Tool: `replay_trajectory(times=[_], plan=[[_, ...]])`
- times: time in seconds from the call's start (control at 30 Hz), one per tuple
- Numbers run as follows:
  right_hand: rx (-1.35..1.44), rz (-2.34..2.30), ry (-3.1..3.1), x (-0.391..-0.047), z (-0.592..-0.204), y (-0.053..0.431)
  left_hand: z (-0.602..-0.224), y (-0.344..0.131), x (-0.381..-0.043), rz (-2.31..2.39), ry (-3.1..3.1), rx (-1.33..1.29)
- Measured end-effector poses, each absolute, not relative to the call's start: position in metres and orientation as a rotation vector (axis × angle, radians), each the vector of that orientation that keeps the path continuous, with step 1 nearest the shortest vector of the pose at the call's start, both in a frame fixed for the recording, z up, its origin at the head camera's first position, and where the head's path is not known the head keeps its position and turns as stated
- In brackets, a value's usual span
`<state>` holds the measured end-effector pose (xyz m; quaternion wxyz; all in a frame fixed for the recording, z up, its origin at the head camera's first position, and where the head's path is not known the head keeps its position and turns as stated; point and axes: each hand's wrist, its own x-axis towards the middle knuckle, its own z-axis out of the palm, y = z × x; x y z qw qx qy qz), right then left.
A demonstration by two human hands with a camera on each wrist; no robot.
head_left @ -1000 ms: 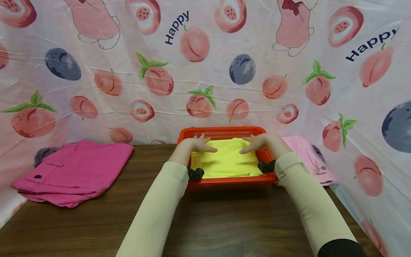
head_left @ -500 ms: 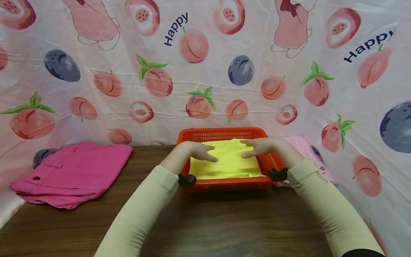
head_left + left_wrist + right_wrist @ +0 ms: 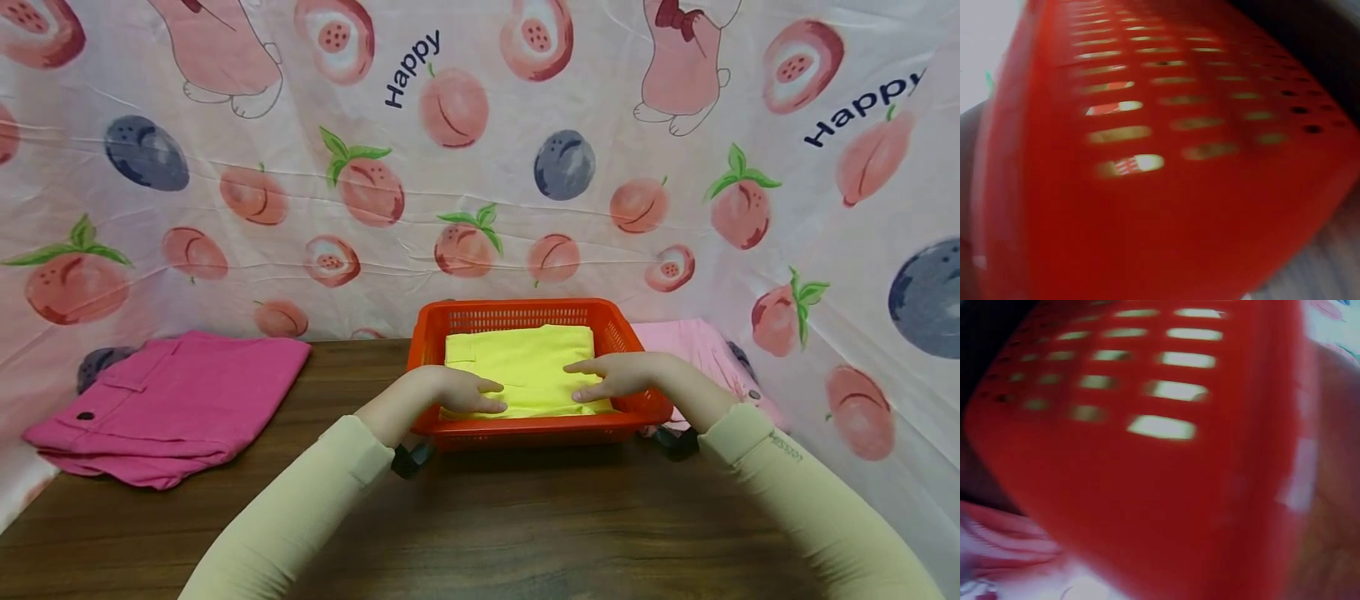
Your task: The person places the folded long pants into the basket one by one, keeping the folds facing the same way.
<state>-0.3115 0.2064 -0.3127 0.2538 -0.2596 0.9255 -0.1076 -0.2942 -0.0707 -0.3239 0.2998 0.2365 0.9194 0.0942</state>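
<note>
- Head view: I look down at a brown wooden bench [image 3: 525, 533] and a red-orange plastic basket [image 3: 525, 427] with slotted walls, near the back.
- Inside the basket lies a folded yellow garment [image 3: 536, 354], flat.
- The person's left hand [image 3: 459, 392] reaches over the basket's left front side; its grip is loose, fingers extended toward the yellow garment.
- The right hand [image 3: 621, 375] comes over the right side, grip likewise loose, fingers extended and spread. I cannot tell whether either hand touches the garment.
- Both arms wear pale cream sleeves [image 3: 292, 508].
- Well to the left lies a folded hot-pink garment [image 3: 183, 400] with a dark button; just right of the basket lies a light-pink garment [image 3: 693, 350], partly hidden.
- Behind hangs a fruit-printed cloth [image 3: 510, 158] lettered "Happy".
- Both wrist views show me the basket's slotted wall up close, blurred.
</note>
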Motion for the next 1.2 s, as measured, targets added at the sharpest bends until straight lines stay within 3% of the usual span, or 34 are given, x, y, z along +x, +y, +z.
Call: replay_trajectory(times=[0.3,1.2], plan=[[-0.773,-0.232,2.545,-0.306,-0.329,0.211,-0.343,-0.076,-0.297,0.162,2.523,0.596],[-0.706,-0.15,2.465,-0.318,-0.342,0.202,-0.352,-0.081,-0.295,0.249,2.572,0.51]])
